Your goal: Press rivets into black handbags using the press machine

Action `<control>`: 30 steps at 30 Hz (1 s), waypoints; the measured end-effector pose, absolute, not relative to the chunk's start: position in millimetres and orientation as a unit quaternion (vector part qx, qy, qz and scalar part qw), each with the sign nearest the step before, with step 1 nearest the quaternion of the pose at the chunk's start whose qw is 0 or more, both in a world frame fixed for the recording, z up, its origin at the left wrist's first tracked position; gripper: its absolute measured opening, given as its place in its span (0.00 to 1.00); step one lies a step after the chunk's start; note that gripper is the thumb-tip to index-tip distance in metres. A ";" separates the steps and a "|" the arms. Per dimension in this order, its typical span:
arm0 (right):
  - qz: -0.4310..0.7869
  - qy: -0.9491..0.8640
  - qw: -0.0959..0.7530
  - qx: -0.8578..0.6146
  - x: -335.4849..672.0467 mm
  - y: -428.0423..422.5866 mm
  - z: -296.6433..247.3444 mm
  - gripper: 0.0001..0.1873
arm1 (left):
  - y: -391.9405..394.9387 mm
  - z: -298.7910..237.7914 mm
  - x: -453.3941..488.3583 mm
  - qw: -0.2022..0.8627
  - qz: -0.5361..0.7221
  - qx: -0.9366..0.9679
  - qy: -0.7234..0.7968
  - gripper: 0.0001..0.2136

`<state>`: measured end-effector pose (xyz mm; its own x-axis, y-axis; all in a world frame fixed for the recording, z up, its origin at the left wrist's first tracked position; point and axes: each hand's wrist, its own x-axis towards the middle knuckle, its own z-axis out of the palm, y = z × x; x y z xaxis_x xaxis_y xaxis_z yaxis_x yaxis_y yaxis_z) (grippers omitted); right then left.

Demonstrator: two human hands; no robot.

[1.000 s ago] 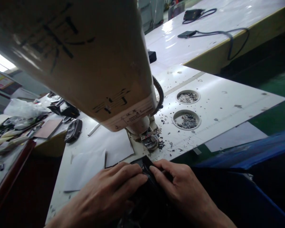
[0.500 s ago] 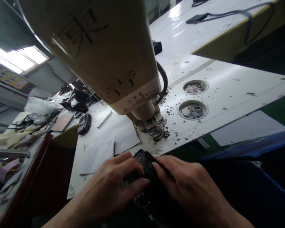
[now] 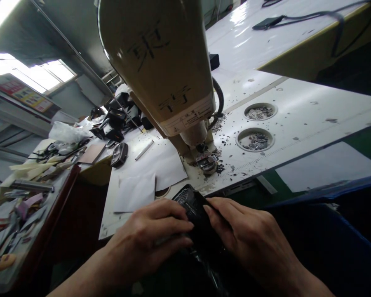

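Between my two hands, just off the front edge of the machine's table, is a black glossy item [image 3: 193, 202], perhaps a leather case; its lower part fades into shadow. My left hand [image 3: 156, 235] is closed on its left side, with fingers bent and thumb pressed in. On the other side my right hand [image 3: 250, 235] grips the edge, thumb near the top. Beyond them stands a beige sewing-type machine head [image 3: 160, 62]. Its round metal foot [image 3: 206, 163] is apart from the black item, a little farther away.
Dark scraps lie around the foot and in two round cups [image 3: 255, 140] set in the white table [image 3: 297, 136]. White paper sheets [image 3: 134, 192] and a small dark pouch [image 3: 119, 154] lie left. A cluttered bench [image 3: 64, 177] stands far left; a blue bin [image 3: 336, 222] is at right.
The view has shifted, so the machine and table sit farther right and slightly higher. The black item's ribbed top shows more between my hands. Both hands still hold it.
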<state>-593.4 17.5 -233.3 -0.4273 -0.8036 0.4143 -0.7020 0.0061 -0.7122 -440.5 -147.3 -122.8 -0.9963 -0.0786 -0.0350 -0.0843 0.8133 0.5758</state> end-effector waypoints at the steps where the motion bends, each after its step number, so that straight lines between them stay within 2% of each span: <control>1: -0.465 0.705 0.055 -0.532 -593.5 18.7 -233.4 0.13 | -147.1 -126.3 -437.4 -0.018 0.287 -0.001 0.958 0.11; 5: -0.482 0.693 0.077 -0.530 -590.7 21.9 -238.3 0.13 | -139.7 -138.7 -433.3 -0.078 0.176 0.109 0.975 0.14; 7: -0.493 0.691 0.101 -0.519 -589.9 22.8 -243.9 0.13 | -135.6 -142.5 -435.1 -0.073 0.120 0.139 0.980 0.14; 10: -0.520 0.682 0.154 -0.492 -594.8 23.1 -252.0 0.12 | -139.2 -146.3 -436.0 -0.039 0.126 0.174 0.976 0.18; 12: -0.538 0.673 0.208 -0.462 -602.8 21.6 -254.5 0.12 | -149.2 -150.0 -433.9 -0.044 0.152 0.154 0.975 0.26; 15: -0.563 0.660 0.281 -0.411 -618.0 14.9 -254.2 0.14 | -166.9 -160.3 -432.7 -0.054 0.153 0.103 0.981 0.47; 20: -0.579 0.650 0.300 -0.391 -639.6 -6.8 -254.5 0.16 | -176.8 -181.2 -449.7 0.033 0.060 0.125 0.990 0.56; 25: -0.592 0.636 0.339 -0.362 -652.8 -22.9 -257.2 0.20 | -187.4 -189.8 -469.4 0.040 -0.018 0.126 0.991 0.45; 30: -0.617 0.609 0.394 -0.304 -660.1 -32.2 -262.5 0.22 | -205.7 -191.6 -476.4 0.035 -0.024 0.134 0.990 0.42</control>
<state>-660.1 -32.2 -262.5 -0.5036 -0.8575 -0.1050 0.1154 0.0537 -0.9919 -476.4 -205.7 -191.6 -0.9618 0.2629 -0.0762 0.2663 0.9631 -0.0380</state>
